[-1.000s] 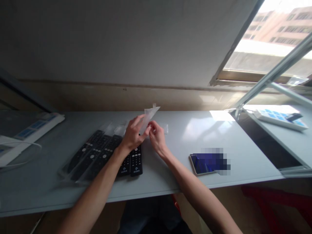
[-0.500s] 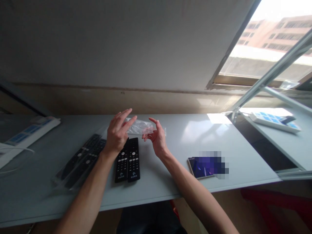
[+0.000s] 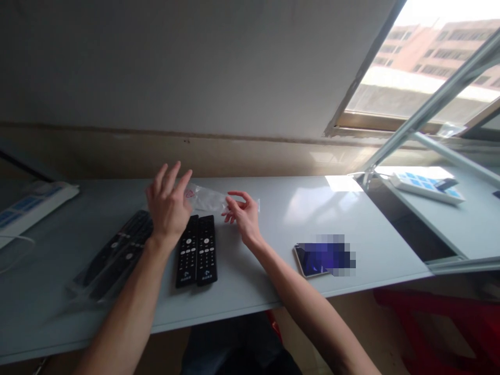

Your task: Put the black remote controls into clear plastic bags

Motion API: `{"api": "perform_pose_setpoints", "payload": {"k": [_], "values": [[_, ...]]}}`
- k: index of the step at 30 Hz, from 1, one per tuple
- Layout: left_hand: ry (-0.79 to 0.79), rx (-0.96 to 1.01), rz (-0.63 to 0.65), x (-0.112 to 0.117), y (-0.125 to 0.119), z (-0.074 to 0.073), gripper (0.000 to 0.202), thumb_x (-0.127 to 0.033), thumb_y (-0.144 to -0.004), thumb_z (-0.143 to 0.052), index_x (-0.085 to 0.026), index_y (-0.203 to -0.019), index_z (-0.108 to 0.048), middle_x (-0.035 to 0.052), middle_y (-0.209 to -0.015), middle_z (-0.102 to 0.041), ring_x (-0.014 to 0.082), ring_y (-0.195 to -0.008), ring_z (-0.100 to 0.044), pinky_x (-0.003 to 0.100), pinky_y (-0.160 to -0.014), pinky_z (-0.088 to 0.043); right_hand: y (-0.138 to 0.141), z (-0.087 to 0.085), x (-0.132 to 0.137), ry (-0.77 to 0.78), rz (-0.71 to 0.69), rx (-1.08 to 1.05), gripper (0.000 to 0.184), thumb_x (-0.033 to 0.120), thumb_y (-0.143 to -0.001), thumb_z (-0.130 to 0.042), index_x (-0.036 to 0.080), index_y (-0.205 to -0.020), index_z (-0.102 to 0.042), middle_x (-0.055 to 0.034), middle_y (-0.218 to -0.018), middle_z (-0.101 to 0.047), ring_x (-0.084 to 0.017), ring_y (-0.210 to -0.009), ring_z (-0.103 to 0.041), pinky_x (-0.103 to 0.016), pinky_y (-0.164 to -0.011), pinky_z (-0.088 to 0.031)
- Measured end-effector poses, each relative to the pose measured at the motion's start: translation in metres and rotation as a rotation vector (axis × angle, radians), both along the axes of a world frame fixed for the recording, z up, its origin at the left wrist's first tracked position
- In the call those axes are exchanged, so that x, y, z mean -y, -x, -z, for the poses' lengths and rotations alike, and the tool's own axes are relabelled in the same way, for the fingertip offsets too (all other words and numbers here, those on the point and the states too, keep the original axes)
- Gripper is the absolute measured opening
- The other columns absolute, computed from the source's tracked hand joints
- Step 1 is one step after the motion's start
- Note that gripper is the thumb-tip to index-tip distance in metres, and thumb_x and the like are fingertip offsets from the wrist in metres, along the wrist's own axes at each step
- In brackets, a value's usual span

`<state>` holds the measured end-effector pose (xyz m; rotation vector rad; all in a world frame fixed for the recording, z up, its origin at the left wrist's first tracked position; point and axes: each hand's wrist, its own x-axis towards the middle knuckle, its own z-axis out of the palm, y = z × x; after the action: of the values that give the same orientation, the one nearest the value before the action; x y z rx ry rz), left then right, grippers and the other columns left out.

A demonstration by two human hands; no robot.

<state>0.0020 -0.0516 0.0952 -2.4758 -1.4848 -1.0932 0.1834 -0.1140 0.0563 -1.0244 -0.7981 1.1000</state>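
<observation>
- Head view: I see a clear plastic bag [image 3: 209, 198] lying flat on the grey table [image 3: 351, 219], near the back edge; I cannot tell whether anything is inside it (only a small red mark shows near its left end).
- Its long axis runs left to right across the table, roughly parallel to the wall, with one end under my left fingers and the other end by my right fingers.
- My left hand [image 3: 167, 205] hovers above the bag's left end, fingers spread and released, gripping nothing.
- My right hand [image 3: 242, 213] sits at the bag's right end, fingers loosely curled and apart; I cannot tell whether the tips touch the plastic.
- Just in front of the bag, two bare black remotes [image 3: 197, 250] lie side by side, long axes running from me toward the wall.
- To their left, more remotes in clear sleeves [image 3: 111, 258] lie at a slant, partly behind my left forearm.
- Right of my right arm lies a phone [image 3: 310, 259], well apart from the bag.
- A white power strip [image 3: 33, 205] rests at the far left, another power strip with blue sockets [image 3: 424, 186] on the sill by the open window [image 3: 422, 78].
</observation>
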Motion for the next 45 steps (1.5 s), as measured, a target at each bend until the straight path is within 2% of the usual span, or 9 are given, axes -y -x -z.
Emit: {"api": "perform_pose_setpoints", "payload": {"k": [4, 8, 10, 13, 19, 29, 36, 39, 45], "values": [[0.034, -0.183, 0.236, -0.001, -0.015, 0.013, 0.065, -0.016, -0.095, -0.056, -0.027, -0.159, -0.052, 0.0116, -0.169, -0.048, 0.0383, -0.168, -0.022, 0.067, -0.129, -0.028, 0.004, 0.005, -0.001, -0.071, 0.054, 0.108, 0.036, 0.047, -0.091, -0.072, 0.025, -0.117, -0.059, 0.0076, -0.063, -0.062, -0.013, -0.055, -0.057, -0.024, -0.052, -0.044], [0.046, -0.242, 0.401, 0.0, -0.028, 0.025, 0.048, -0.018, -0.096, -0.055, -0.022, -0.143, -0.065, 0.0162, -0.147, -0.067, 0.0378, -0.154, -0.046, 0.06, -0.125, -0.038, 0.01, 0.012, -0.004, -0.182, 0.001, 0.186, 0.024, 0.035, -0.099, -0.056, 0.027, -0.121, -0.052, 0.0059, -0.076, -0.059, -0.012, -0.063, -0.057, -0.025, -0.059, -0.046], [0.036, -0.237, 0.383, 0.001, -0.03, 0.027, 0.041, -0.022, -0.097, -0.054, -0.019, -0.136, -0.068, 0.0186, -0.134, -0.071, 0.0378, -0.139, -0.057, 0.057, -0.118, -0.045, 0.012, 0.014, -0.006, -0.216, -0.021, 0.203, 0.026, 0.03, -0.098, -0.052, 0.027, -0.124, -0.049, 0.0053, -0.079, -0.057, -0.013, -0.068, -0.057, -0.025, -0.061, -0.046], [0.026, -0.246, 0.326, 0.001, -0.031, 0.026, 0.038, -0.025, -0.097, -0.055, -0.019, -0.133, -0.067, 0.0186, -0.126, -0.07, 0.0383, -0.126, -0.06, 0.055, -0.111, -0.049, 0.011, 0.014, -0.006, -0.222, -0.013, 0.213, 0.028, 0.025, -0.097, -0.052, 0.027, -0.124, -0.044, 0.0053, -0.08, -0.056, -0.014, -0.07, -0.057, -0.025, -0.061, -0.047], [-0.006, -0.211, 0.214, 0.0, -0.03, 0.028, 0.032, -0.032, -0.1, -0.054, -0.02, -0.128, -0.066, 0.0182, -0.127, -0.067, 0.0389, -0.127, -0.055, 0.054, -0.114, -0.044, 0.01, 0.01, -0.005, -0.174, -0.008, 0.163, 0.027, 0.024, -0.092, -0.055, 0.028, -0.115, -0.041, 0.0049, -0.084, -0.059, -0.012, -0.069, -0.058, -0.022, -0.056, -0.046], [0.028, -0.244, 0.325, 0.01, -0.039, 0.026, 0.038, -0.02, -0.1, -0.046, -0.02, -0.133, -0.066, 0.0172, -0.118, -0.068, 0.0373, -0.119, -0.054, 0.053, -0.106, -0.047, 0.009, 0.009, -0.004, -0.187, -0.003, 0.139, 0.026, 0.033, -0.089, -0.066, 0.027, -0.107, -0.048, 0.0068, -0.075, -0.059, -0.012, -0.066, -0.056, -0.022, -0.057, -0.044], [0.006, -0.257, 0.238, 0.009, -0.035, 0.023, 0.037, -0.017, -0.101, -0.046, -0.02, -0.131, -0.067, 0.0157, -0.123, -0.068, 0.0362, -0.122, -0.054, 0.052, -0.108, -0.047, 0.004, 0.006, -0.002, -0.128, 0.07, 0.175, 0.028, 0.039, -0.086, -0.073, 0.026, -0.096, -0.05, 0.0072, -0.071, -0.056, -0.013, -0.064, -0.052, -0.023, -0.055, -0.041], [0.018, -0.281, 0.224, 0.01, -0.034, 0.024, 0.04, -0.013, -0.1, -0.045, -0.018, -0.135, -0.065, 0.0163, -0.126, -0.067, 0.0361, -0.124, -0.053, 0.052, -0.109, -0.047, 0.002, 0.007, -0.002, -0.136, 0.121, 0.249, 0.022, 0.038, -0.086, -0.072, 0.025, -0.089, -0.055, 0.0055, -0.072, -0.057, -0.014, -0.067, -0.052, -0.025, -0.06, -0.044], [0.038, -0.298, 0.279, 0.012, -0.038, 0.029, 0.033, -0.02, -0.104, -0.048, -0.014, -0.131, -0.066, 0.0181, -0.125, -0.067, 0.0365, -0.122, -0.052, 0.052, -0.108, -0.048, -0.004, 0.015, -0.005, -0.106, 0.076, 0.461, 0.022, 0.039, -0.086, -0.075, 0.019, -0.078, -0.077, -0.0025, -0.083, -0.071, -0.017, -0.078, -0.061, -0.034, -0.084, -0.052]]}}
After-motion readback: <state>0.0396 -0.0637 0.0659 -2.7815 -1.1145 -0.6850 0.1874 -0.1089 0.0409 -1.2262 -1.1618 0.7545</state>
